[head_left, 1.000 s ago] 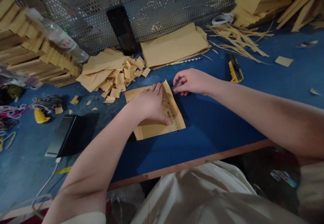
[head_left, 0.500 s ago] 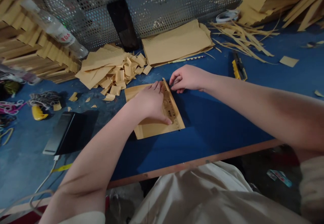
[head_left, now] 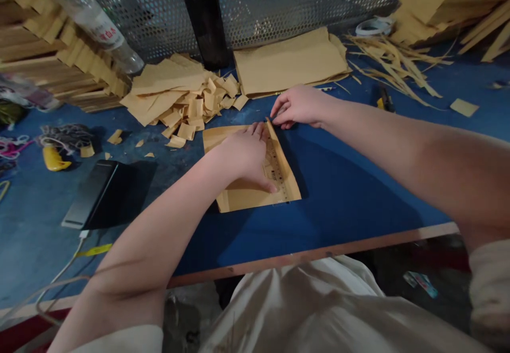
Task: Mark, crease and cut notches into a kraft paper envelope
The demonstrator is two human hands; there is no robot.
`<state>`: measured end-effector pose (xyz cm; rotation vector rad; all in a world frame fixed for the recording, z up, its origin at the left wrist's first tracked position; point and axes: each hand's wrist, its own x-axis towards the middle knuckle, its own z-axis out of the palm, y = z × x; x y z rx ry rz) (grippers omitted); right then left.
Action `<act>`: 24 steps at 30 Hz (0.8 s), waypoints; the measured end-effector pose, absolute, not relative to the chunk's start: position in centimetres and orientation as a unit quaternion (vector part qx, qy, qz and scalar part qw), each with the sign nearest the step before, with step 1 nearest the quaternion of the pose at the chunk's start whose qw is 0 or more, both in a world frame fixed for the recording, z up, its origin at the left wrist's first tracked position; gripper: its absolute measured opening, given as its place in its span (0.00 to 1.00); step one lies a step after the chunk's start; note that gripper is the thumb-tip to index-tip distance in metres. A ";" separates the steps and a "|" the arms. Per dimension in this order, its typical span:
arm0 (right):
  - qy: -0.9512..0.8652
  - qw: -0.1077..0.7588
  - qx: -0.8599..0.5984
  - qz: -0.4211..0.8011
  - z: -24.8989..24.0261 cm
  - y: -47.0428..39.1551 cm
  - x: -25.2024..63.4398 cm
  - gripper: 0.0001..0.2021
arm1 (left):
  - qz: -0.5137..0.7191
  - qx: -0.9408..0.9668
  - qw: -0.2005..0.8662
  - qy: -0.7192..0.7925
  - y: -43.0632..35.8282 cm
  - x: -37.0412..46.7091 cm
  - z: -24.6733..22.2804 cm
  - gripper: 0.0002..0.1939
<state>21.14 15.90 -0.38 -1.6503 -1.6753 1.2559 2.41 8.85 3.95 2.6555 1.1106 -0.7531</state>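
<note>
A sheet of brown kraft paper (head_left: 235,200) lies near the front of the blue table, its right margin raised as a narrow strip. Along that strip rests a clear ruler (head_left: 278,175), partly covered by my left hand (head_left: 247,153). This hand is flat and open, pressing ruler and paper down, the thumb stretched toward me. My right hand (head_left: 295,107) is at the far end of the strip, fingers bent and closed at the paper's edge. The fingertips' exact grip is partly hidden.
Paper scraps (head_left: 195,108) and a stack of brown sheets (head_left: 290,60) lie behind. A dark phone (head_left: 207,23) leans on the perforated panel. A utility knife (head_left: 385,100) lies right, a power bank (head_left: 95,193) with cable left. A bottle (head_left: 105,31) stands by paper piles.
The view has shifted slightly, so the table items sit a little differently in the picture. My left hand stays on the ruler; my right hand has moved slightly away along the paper's edge.
</note>
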 end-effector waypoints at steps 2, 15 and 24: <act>-0.608 0.233 -0.612 0.449 -0.1 16.1 20.8 0.14 | -0.252 0.887 0.087 0.376 8.7 2.5 4.0 0.77; -0.575 0.284 -0.633 0.434 -0.3 16.5 19.6 0.18 | -0.257 0.889 0.078 0.371 8.5 2.5 4.5 0.71; -0.604 0.269 -0.646 0.381 -0.1 14.6 19.1 0.11 | -0.250 0.888 0.087 0.375 8.6 2.5 4.1 0.71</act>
